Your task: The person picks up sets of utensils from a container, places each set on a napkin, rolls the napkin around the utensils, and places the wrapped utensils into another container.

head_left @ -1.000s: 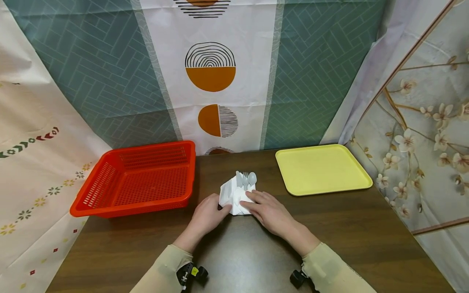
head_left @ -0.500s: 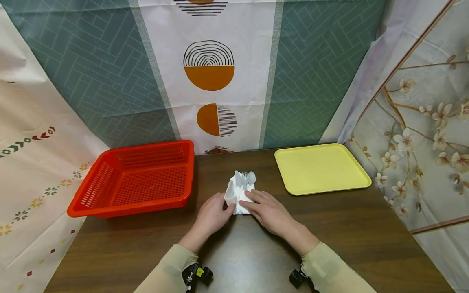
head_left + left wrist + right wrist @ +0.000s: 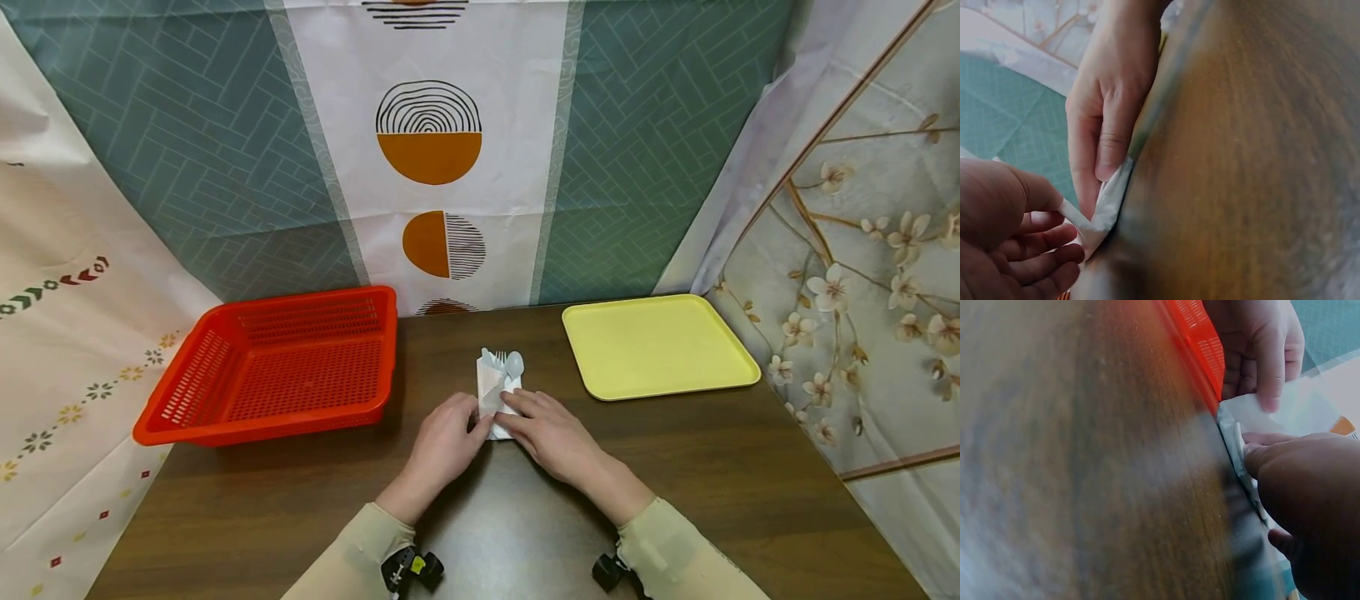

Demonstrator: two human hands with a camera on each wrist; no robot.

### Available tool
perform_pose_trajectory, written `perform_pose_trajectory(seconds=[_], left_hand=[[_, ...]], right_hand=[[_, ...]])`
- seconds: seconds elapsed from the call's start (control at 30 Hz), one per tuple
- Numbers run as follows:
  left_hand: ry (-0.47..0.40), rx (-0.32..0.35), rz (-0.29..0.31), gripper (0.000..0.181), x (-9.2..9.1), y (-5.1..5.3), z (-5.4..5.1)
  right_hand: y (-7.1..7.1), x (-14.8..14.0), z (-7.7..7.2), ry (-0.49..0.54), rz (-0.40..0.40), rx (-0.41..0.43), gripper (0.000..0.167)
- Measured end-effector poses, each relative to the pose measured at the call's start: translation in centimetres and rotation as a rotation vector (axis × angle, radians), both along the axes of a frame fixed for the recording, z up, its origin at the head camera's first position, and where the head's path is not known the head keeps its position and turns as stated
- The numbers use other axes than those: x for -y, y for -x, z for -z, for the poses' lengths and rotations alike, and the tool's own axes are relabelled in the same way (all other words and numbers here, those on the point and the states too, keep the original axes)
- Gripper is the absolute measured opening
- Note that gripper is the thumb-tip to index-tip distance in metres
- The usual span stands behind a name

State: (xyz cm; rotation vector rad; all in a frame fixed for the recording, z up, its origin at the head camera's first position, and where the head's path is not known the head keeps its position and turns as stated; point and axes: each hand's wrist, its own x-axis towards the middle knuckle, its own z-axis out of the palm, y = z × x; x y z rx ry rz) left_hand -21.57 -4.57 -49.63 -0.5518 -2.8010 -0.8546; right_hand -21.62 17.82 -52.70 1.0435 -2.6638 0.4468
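Note:
A white paper napkin (image 3: pixel 491 385) lies on the table in the head view, wrapped round a plastic knife, fork (image 3: pixel 501 358) and spoon (image 3: pixel 514 364). Only the tops of the cutlery show. At its left edge my left hand (image 3: pixel 446 435) pinches a raised flap of the napkin between thumb and fingers, folding it over the cutlery. In the right wrist view this flap (image 3: pixel 1300 406) stands up from the bundle. From the right, my right hand (image 3: pixel 551 429) presses on the napkin with extended fingertips. The cutlery handles are hidden under paper.
A red perforated basket (image 3: pixel 300 425) stands at the back left of the brown wooden table (image 3: pixel 712 483). At the back right lies a yellow tray (image 3: pixel 660 346). Patterned cloths hang behind and at both sides.
My left hand has moved right, carrying the napkin's left flap up and over the knife side of the cutlery. The right hand has stayed in place.

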Motion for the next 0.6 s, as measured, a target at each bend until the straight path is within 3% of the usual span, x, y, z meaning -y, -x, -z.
perform_pose_trajectory(seconds=[0.3, 0.6], left_hand=[[0.022, -0.131, 0.0, 0.025, -0.35, -0.14, 0.5], [0.03, -0.149, -0.001, 0.024, -0.46, -0.07, 0.55]], right_hand=[[-0.07, 0.26, -0.12, -0.03, 0.009, -0.017, 0.029], [-0.52, 0.55, -0.15, 0.043, 0.088, -0.13, 0.018]])
